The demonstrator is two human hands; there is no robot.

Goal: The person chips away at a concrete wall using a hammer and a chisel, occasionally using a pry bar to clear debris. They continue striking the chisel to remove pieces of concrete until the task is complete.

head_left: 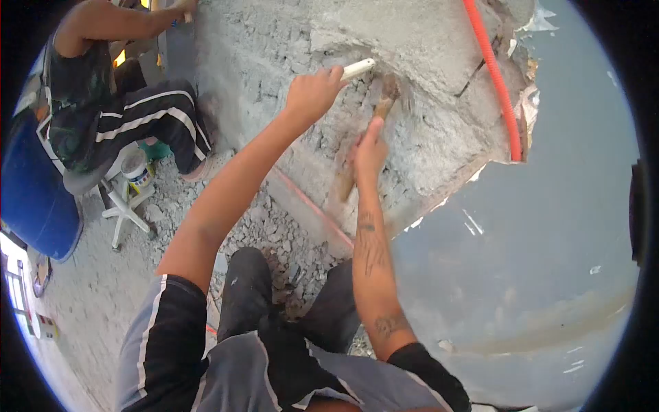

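Observation:
My left hand (312, 96) is closed around a tool with a white handle (359, 68); its rounded end sticks out to the right and its other end is hidden. My right hand (371, 151) grips the wooden shaft of a hammer (386, 106), blurred by motion. The hammer's brownish head is just below and right of the white handle's end, apart from it as far as I can see. Both hands are over a rough, chipped grey wall (419, 137) with its plaster broken away.
An orange corrugated conduit (495, 82) runs down the wall beside a smooth grey surface (522, 254). Rubble (268, 223) lies around my legs. At left, another person (123, 117) sits near a white bucket (137, 169), a white wheeled base (125, 211) and a blue container (38, 185).

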